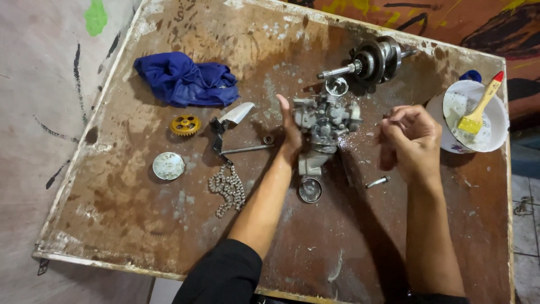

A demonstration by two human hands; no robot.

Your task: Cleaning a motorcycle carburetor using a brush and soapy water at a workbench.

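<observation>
Carburetor (325, 121), a grey cast-metal body crowded with small fittings, stands near the middle of the worn brown board (140, 225), with the left hand (289, 132) laid flat against its left side, fingers straight and pointing away, steadying it rather than gripping it. The right hand (410, 138) hovers just to the right, apart from the metal, its fingers curled loosely inward; whether it pinches some small piece I cannot tell. With only an open palm against it, the body could tip or slide if pushed from the other side, and it might knock the round cup (310, 190) lying just below it or the small bolt (377, 182) near the right wrist, either of which could roll across the board. A crankshaft (371, 59) lies just beyond the carburetor, close enough to be bumped. Further left are a metal bracket with a rod (233, 132), a chain (228, 188), a brass gear (184, 125), a round disc (168, 166) and a blue rag (183, 79). At the right edge a white bowl (498, 121) holds a yellow brush (478, 110).
</observation>
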